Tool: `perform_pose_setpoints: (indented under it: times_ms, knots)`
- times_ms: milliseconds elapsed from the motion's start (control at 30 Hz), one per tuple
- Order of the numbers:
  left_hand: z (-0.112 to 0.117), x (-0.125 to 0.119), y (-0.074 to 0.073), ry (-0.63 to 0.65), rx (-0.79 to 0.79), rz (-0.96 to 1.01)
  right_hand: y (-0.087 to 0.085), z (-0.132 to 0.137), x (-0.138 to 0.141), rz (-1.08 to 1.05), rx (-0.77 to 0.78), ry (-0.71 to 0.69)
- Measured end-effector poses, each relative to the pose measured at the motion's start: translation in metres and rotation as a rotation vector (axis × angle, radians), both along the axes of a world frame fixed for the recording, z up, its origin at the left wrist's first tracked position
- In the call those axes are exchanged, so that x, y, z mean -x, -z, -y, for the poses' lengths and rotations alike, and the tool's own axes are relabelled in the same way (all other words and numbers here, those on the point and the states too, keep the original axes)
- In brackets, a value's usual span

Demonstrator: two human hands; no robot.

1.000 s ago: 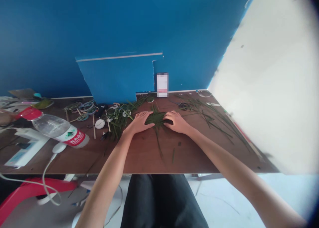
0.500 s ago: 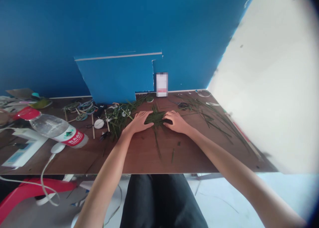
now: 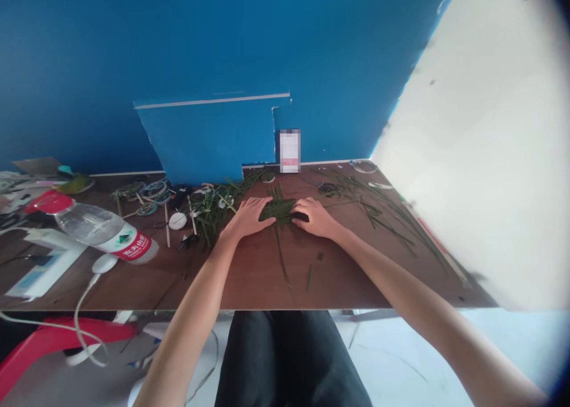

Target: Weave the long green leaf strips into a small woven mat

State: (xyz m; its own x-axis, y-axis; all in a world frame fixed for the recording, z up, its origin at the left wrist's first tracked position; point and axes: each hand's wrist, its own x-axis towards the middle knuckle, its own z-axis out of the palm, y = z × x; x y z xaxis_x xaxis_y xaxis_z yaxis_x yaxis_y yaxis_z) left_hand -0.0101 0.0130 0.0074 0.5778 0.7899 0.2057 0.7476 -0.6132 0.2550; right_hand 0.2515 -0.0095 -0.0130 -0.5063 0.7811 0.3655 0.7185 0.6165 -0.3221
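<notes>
A small woven piece of flat green leaf strips (image 3: 281, 210) lies on the brown table in front of me, its loose ends pointing away from and towards me. My left hand (image 3: 252, 217) holds the piece's left edge, thumb on the near side and fingers on the far side. At the right edge, my right hand (image 3: 314, 217) has its fingers curled, with thumb and fingertips close together on the strips. The fingertips partly hide the edges. One long strip (image 3: 281, 256) trails towards the table's front, near two short cut bits (image 3: 309, 277).
Left of my hands lies a heap of green strips (image 3: 211, 220); more strips (image 3: 374, 208) are scattered right. A red-capped water bottle (image 3: 102, 232), a white power strip (image 3: 44, 264) and a cabled white disc (image 3: 105, 263) occupy the left. A phone-like rectangle (image 3: 290, 150) leans against the blue wall.
Both my hands and the woven piece stay almost in place. At the far left edge, a blurred skin-toned shape by the bottle cap has shifted.
</notes>
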Motion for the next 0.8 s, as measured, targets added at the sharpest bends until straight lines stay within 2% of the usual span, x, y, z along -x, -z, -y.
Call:
perform_pose_setpoints:
  times_ms: [133, 267, 433, 800]
  knots:
    - [0.004, 0.002, -0.005, 0.004, 0.001, -0.009, 0.001, 0.0, 0.0, -0.001, -0.004, -0.009]
    - [0.005, 0.008, -0.008, 0.04, 0.078, -0.005, 0.0, -0.001, -0.001, -0.002, 0.002, -0.007]
    - [0.002, 0.014, -0.005, 0.076, 0.142, -0.006, 0.001, -0.001, -0.001, -0.007, 0.006, -0.012]
    - [0.002, 0.011, -0.002, 0.076, 0.126, -0.004, 0.003, -0.003, -0.002, -0.001, 0.011, 0.007]
